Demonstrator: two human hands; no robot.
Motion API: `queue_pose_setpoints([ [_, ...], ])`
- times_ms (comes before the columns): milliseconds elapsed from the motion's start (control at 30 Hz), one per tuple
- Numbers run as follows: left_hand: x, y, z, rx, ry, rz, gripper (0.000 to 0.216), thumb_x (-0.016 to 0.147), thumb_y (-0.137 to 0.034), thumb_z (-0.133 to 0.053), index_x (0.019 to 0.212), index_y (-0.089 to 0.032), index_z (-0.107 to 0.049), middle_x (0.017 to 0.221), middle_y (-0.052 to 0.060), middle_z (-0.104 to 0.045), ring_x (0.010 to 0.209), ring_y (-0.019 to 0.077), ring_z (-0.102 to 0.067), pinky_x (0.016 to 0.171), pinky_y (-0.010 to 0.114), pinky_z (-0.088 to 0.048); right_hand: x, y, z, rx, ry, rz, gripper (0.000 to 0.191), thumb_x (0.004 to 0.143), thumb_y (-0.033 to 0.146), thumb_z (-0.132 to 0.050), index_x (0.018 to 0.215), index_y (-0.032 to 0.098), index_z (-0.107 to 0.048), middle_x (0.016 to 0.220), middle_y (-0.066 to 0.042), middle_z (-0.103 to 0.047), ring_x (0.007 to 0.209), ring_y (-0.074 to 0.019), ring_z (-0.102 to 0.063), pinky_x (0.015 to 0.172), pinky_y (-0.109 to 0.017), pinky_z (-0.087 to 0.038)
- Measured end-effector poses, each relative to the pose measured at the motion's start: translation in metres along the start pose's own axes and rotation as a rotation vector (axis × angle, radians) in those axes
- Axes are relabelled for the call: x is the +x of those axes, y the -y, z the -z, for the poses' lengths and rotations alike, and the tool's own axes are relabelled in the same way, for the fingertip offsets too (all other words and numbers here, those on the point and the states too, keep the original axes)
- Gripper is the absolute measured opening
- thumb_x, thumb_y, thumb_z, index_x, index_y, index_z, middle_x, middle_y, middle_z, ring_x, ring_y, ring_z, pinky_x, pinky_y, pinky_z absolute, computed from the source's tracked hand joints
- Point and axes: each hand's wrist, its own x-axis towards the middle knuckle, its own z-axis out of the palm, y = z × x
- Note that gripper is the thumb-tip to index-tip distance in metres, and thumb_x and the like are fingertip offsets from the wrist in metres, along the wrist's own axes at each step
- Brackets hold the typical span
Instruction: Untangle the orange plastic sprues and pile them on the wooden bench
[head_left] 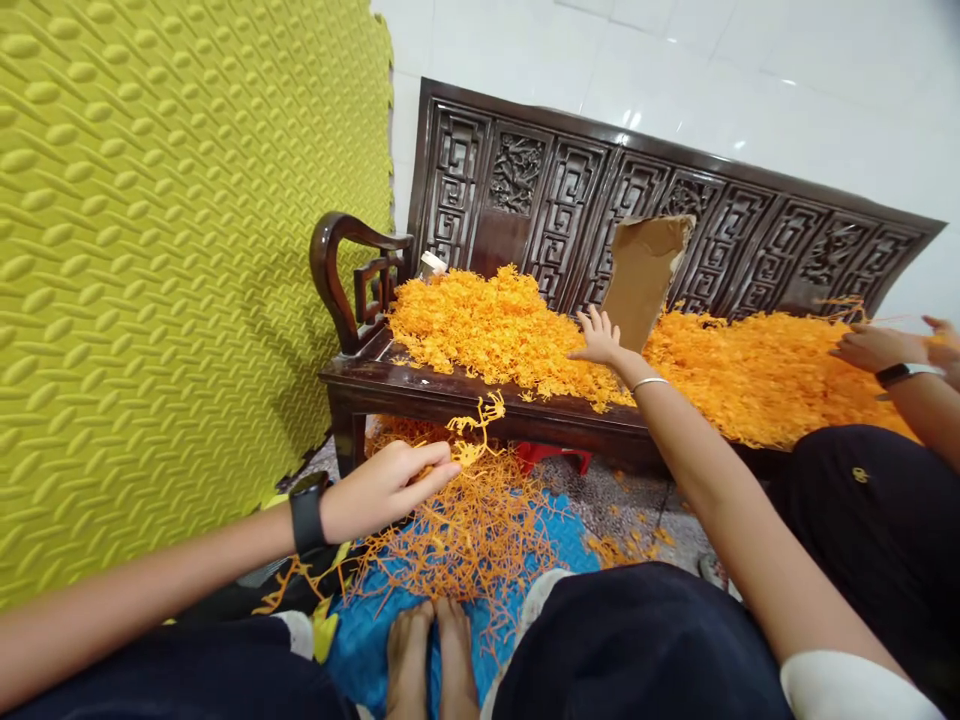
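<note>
My left hand (401, 482), with a dark watch on its wrist, is in front of the bench, its thumb and fingers closed on a branched orange plastic sprue (480, 428). Small spidery parts stick out from the sprue's far end. My right hand (600, 338) is stretched out with fingers spread, at the right side of a heap of small orange plastic pieces (487, 320). It holds nothing that I can see. Whether its fingertips touch the heap, I cannot tell. Below my left hand, thin bare orange runners (465, 540) lie tangled over a blue sheet (349, 650) on the floor.
The heaps lie on a dark carved wooden bench (420, 385). A cardboard piece (645, 275) stands between the left heap and a second orange heap (772, 375). A co-worker's hands (885, 350) are at the right. A yellow foam mat (187, 250) rises at the left; a red stool (555, 457) sits under the bench.
</note>
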Motion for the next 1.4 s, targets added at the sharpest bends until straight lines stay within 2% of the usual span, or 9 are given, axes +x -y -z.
queue_pose_setpoints([
  [67,0.0,0.0,-0.001,0.007,-0.001,0.014,0.03,0.09,-0.027,-0.037,0.062,-0.018,-0.034,0.051,-0.008,-0.027,0.044,0.0062,-0.03,0.048,0.022,-0.022,-0.006,0.009,-0.004,0.038,0.039,0.019,0.086,0.063,0.052,-0.067,0.13,0.009,-0.034,0.144,-0.024,-0.011,0.132,-0.044,-0.001,0.099,-0.066,-0.002],
  [233,0.003,0.0,-0.005,0.012,0.018,-0.003,0.03,0.09,-0.028,-0.037,0.062,-0.018,-0.036,0.051,-0.008,-0.029,0.046,0.0067,-0.031,0.049,0.022,-0.023,-0.04,0.068,-0.008,0.25,0.313,0.248,0.045,0.084,0.047,-0.046,0.111,0.012,-0.057,0.115,-0.017,-0.056,0.107,-0.0255,-0.053,0.091,-0.043,-0.042],
  [333,0.002,0.003,-0.008,0.018,0.045,-0.011,0.029,0.09,-0.028,-0.036,0.064,-0.018,-0.038,0.051,-0.008,-0.029,0.045,0.0068,-0.031,0.048,0.022,-0.022,-0.077,0.112,-0.005,0.605,0.628,0.489,0.049,0.092,0.047,-0.027,0.123,0.015,-0.048,0.115,-0.014,-0.058,0.095,-0.0156,-0.06,0.082,-0.031,-0.048],
  [400,-0.001,0.007,-0.009,0.041,0.056,0.009,0.029,0.091,-0.029,-0.037,0.064,-0.017,-0.039,0.051,-0.008,-0.029,0.044,0.0068,-0.031,0.048,0.022,-0.022,-0.103,0.133,-0.002,0.841,0.863,0.596,0.053,0.09,0.048,-0.032,0.131,0.016,-0.038,0.115,-0.015,-0.057,0.088,-0.0136,-0.062,0.079,-0.03,-0.049],
  [467,-0.005,0.011,-0.009,0.064,0.07,0.036,0.028,0.09,-0.029,-0.037,0.065,-0.017,-0.04,0.051,-0.007,-0.03,0.045,0.0068,-0.033,0.048,0.022,-0.022,-0.127,0.145,0.0,0.908,0.951,0.561,0.053,0.085,0.047,-0.047,0.127,0.016,-0.043,0.105,-0.012,-0.062,0.077,-0.0119,-0.063,0.075,-0.029,-0.049],
  [567,-0.009,0.017,-0.007,0.049,0.109,0.068,0.029,0.09,-0.03,-0.038,0.065,-0.017,-0.041,0.051,-0.007,-0.031,0.045,0.0069,-0.034,0.049,0.022,-0.023,-0.152,0.147,0.0,0.878,0.773,0.394,0.035,0.078,0.04,-0.059,0.101,0.013,-0.062,0.078,-0.004,-0.065,0.06,-0.009,-0.059,0.063,-0.024,-0.048],
  [700,-0.01,0.022,-0.008,-0.04,0.138,0.096,0.03,0.091,-0.031,-0.035,0.064,-0.017,-0.038,0.052,-0.007,-0.03,0.047,0.0071,-0.032,0.049,0.022,-0.023,-0.17,0.137,-0.011,0.924,0.505,0.221,0.024,0.073,0.037,-0.064,0.072,0.014,-0.064,0.058,0.0,-0.059,0.052,-0.0091,-0.054,0.054,-0.023,-0.043],
  [933,-0.005,0.024,-0.02,-0.046,0.103,0.206,0.031,0.092,-0.034,-0.03,0.065,-0.018,-0.035,0.055,-0.007,-0.026,0.049,0.0078,-0.033,0.052,0.023,-0.023,-0.172,0.128,-0.025,1.097,0.395,-0.103,0.033,0.065,0.044,-0.067,0.057,0.014,-0.058,0.054,-0.002,-0.059,0.044,-0.0095,-0.052,0.048,-0.024,-0.041],
  [1400,0.011,0.014,-0.021,-0.354,-0.052,0.339,0.036,0.086,-0.044,-0.035,0.062,-0.018,-0.036,0.056,-0.006,-0.029,0.051,0.0085,-0.028,0.046,0.02,-0.025,-0.157,0.135,-0.02,1.035,-0.008,-0.06,0.021,0.07,0.035,-0.063,0.06,0.017,-0.062,0.048,0.001,-0.054,0.049,-0.0121,-0.048,0.053,-0.027,-0.038],
])
